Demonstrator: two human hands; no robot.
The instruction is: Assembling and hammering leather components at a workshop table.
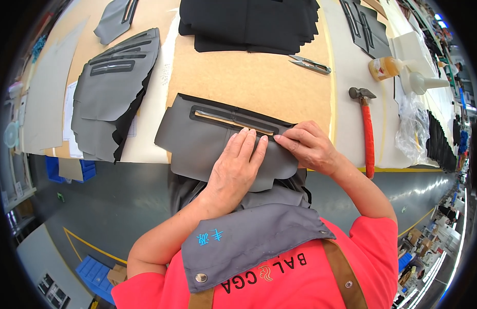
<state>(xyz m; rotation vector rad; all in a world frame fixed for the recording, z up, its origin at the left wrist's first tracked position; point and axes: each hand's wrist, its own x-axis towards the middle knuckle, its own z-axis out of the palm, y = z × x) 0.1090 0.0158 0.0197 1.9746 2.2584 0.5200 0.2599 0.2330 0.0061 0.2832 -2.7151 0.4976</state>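
From here, the left hand (pixel 235 164) hides some of the grey piece (pixel 193 148) under it. The right hand (pixel 314 149) covers one end, and some of its fingertips are tucked away. Ahead of both hands, the black pile (pixel 243 23) is cut off at the top. Far to their right, little things (pixel 426 242) look too small to tell.

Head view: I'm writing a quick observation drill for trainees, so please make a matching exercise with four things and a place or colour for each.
1. Slotted grey piece
2. Hammer
3. Snips
4. Bottle

A. Near the black stack
B. Amber-coloured
C. Touched by the left hand and right hand
D. Red-handled

Pairs: 1-C, 2-D, 3-A, 4-B
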